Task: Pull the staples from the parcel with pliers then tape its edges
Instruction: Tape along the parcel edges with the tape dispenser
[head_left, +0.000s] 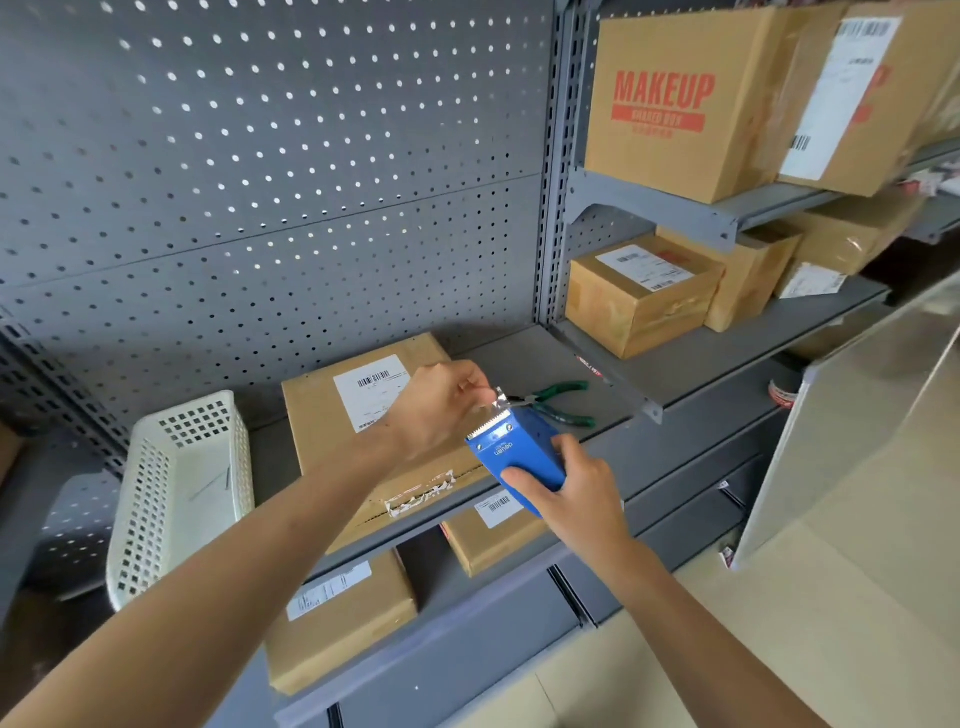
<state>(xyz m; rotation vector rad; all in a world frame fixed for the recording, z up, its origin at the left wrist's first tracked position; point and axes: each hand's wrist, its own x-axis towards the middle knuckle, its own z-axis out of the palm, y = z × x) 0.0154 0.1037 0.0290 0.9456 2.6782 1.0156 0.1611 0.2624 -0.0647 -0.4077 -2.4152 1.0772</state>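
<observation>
Now at taping step, we judge. Grey shelf (519, 358) carries parcel (332, 415), flat, label up, torn strip along near edge. White basket (176, 483) just left of it. Pliers (558, 400) lie idle on shelf right of parcel. Our right hand (563, 480) grips blue tape dispenser (519, 462) above parcel's near right corner. Our left hand (441, 400) pinches tape end (497, 397) at toothed blade. Next: draw tape out, lay onto parcel edge.
</observation>
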